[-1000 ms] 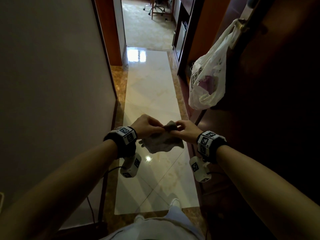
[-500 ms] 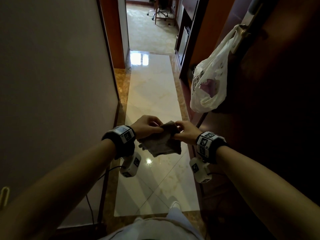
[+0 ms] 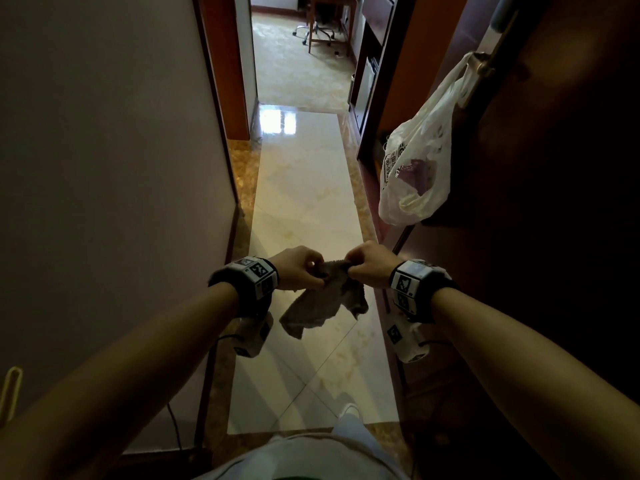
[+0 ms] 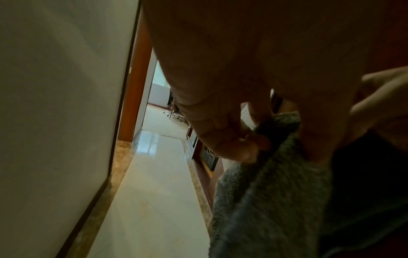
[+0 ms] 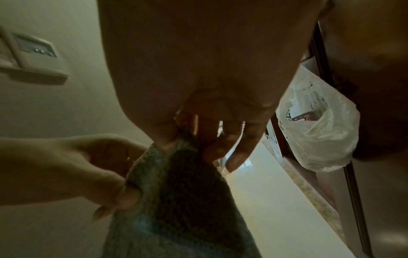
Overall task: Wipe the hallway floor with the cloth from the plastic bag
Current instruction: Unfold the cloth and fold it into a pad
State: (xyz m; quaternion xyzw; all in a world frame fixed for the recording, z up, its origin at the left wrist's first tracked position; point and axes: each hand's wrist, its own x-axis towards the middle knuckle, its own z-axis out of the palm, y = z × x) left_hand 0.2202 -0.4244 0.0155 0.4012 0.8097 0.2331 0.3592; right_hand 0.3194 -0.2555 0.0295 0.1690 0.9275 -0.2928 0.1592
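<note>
- Head view: the left hand and right hand each pinch the top edge of the grey cloth, which hangs between them above the hallway floor. The plastic bag hangs from a door handle on the right.
- Left wrist view: the left grip's fingers curl round the cloth.
- Right wrist view: the right grip's fingertips pinch the cloth; the bag is beyond.

2 hands, 1 cloth, 1 plastic bag, 1 office chair.
</note>
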